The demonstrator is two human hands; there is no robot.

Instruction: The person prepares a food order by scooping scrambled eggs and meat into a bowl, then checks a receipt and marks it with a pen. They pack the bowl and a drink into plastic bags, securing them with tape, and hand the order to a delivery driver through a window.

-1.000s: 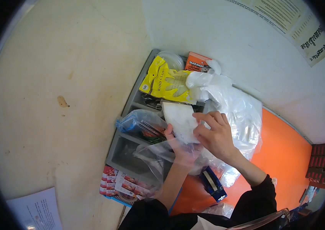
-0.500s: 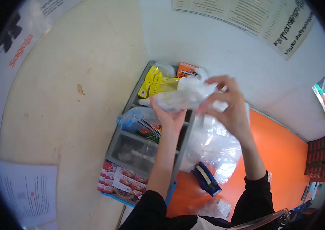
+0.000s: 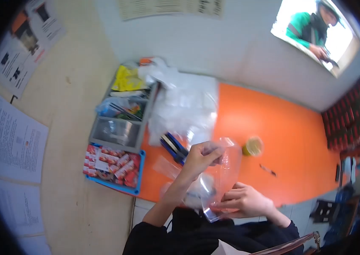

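My left hand (image 3: 200, 158) pinches the top edge of a clear plastic bag (image 3: 221, 174) above the near edge of the orange table (image 3: 273, 127). My right hand (image 3: 243, 200) holds the lower part of the same bag, close to my body. The bag hangs upright between the two hands and looks see-through, with nothing I can make out inside. A blue tape dispenser (image 3: 172, 146) lies on the table just left of my left hand.
A grey compartment organizer (image 3: 118, 132) stands at the table's left end, with a yellow glove pack (image 3: 127, 80) and a pile of clear bags (image 3: 184, 106) beside it. A tray of red sachets (image 3: 112, 163) sits in front. A small yellow-lidded cup (image 3: 253, 146) stands mid-table.
My hands came down from the organizer toward my body, now holding one clear bag between them. The view swung right, showing more of the orange table.
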